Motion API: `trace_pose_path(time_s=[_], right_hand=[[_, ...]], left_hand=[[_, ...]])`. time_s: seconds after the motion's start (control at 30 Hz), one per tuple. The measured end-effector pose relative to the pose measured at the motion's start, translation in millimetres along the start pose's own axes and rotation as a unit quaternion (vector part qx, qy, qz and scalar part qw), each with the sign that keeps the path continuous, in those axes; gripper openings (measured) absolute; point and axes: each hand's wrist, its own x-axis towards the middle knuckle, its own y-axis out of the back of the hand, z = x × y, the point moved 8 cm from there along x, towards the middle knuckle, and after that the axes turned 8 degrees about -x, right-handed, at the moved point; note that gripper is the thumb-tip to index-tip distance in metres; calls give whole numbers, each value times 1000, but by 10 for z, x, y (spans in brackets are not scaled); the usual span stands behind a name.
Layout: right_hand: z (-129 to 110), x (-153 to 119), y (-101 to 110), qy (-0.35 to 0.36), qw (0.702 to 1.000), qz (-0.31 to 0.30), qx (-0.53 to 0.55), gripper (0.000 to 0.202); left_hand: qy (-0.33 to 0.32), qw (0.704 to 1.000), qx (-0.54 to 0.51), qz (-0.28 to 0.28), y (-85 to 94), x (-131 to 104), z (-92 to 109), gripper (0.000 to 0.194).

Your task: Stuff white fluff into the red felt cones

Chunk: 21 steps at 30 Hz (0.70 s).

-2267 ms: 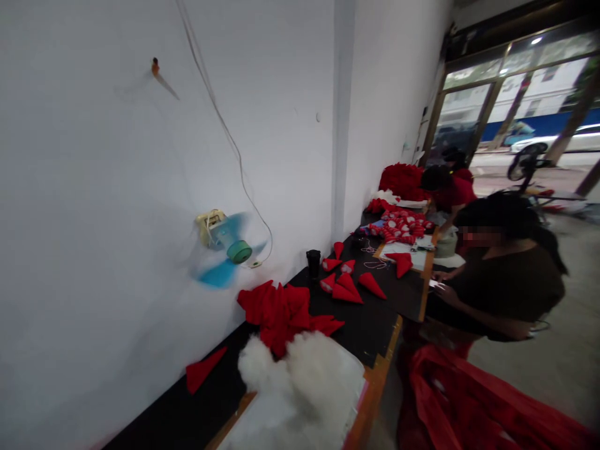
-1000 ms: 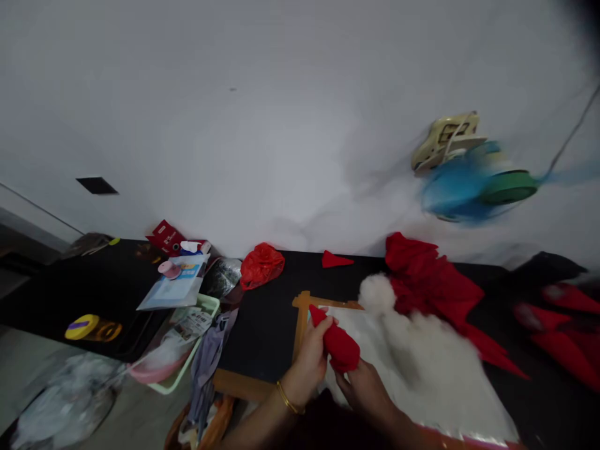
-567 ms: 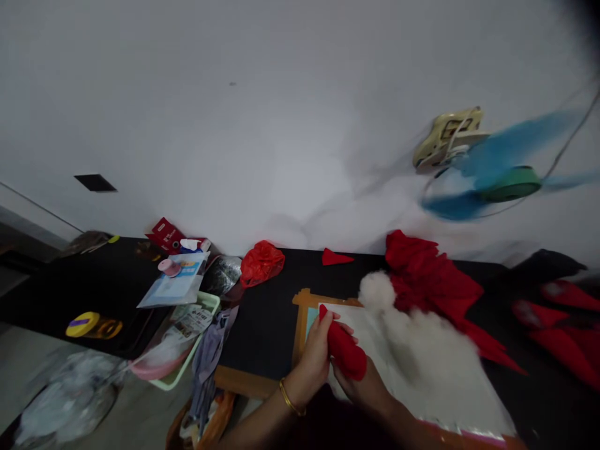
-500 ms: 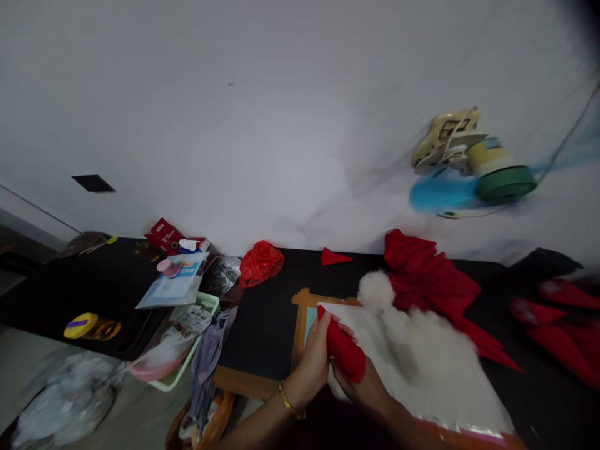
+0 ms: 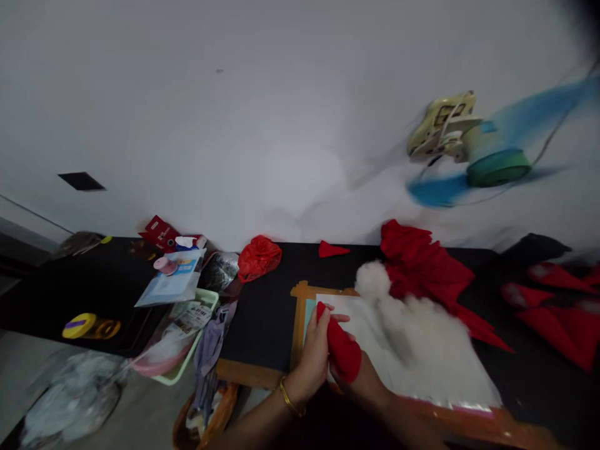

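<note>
A small red cloth piece [image 5: 344,350], narrow at its upper end and rounded below, is held between both hands over the white sheet. My left hand [image 5: 315,351], with a gold bangle at the wrist, is closed along its left side. My right hand [image 5: 363,378] wraps it from behind and below, partly hidden by the cloth; some of its fingertips show beyond the piece. Fluffy white stuffing [image 5: 422,331] lies just right of the hands. Behind it is a heap of red cloth [image 5: 422,262].
A red plastic bag [image 5: 259,257] and a small red triangle [image 5: 332,249] lie by the wall. Leftward are a green-rimmed basket [image 5: 213,300] and a yellow-lidded jar [image 5: 82,326]. A fan [image 5: 499,167] with blurred blue blades is at upper right. More red pieces [image 5: 562,325] lie right.
The view has shifted slightly, and the fan's blue blades have turned. Both hands still hold the red cloth piece, with little change in grip.
</note>
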Motion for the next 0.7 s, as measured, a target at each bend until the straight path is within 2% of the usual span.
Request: trace_pose_path(time_s=[0.13, 0.2, 0.3, 0.43, 0.53, 0.63, 0.7], right_hand=[[-87, 8, -38, 2, 998, -47, 30, 57], [-123, 18, -56, 12, 998, -49, 32, 59], [-129, 44, -98, 16, 998, -46, 28, 57], [-46, 88, -208, -17, 995, -78, -56, 43], [53, 93, -282, -53, 981, -126, -139, 30], [144, 71, -213, -32, 985, -124, -117, 28], [293, 55, -47, 2, 994, -93, -51, 26]], left_hand=[[30, 999, 38, 3, 121, -8, -108, 46], [42, 998, 45, 6, 187, 7, -161, 44], [44, 998, 8, 40, 310, 76, -207, 39], [50, 991, -64, 107, 464, 220, -227, 41], [72, 988, -81, 112, 520, 312, -277, 34], [94, 988, -63, 108, 648, 394, -379, 26], [67, 989, -49, 121, 827, 478, -387, 19]])
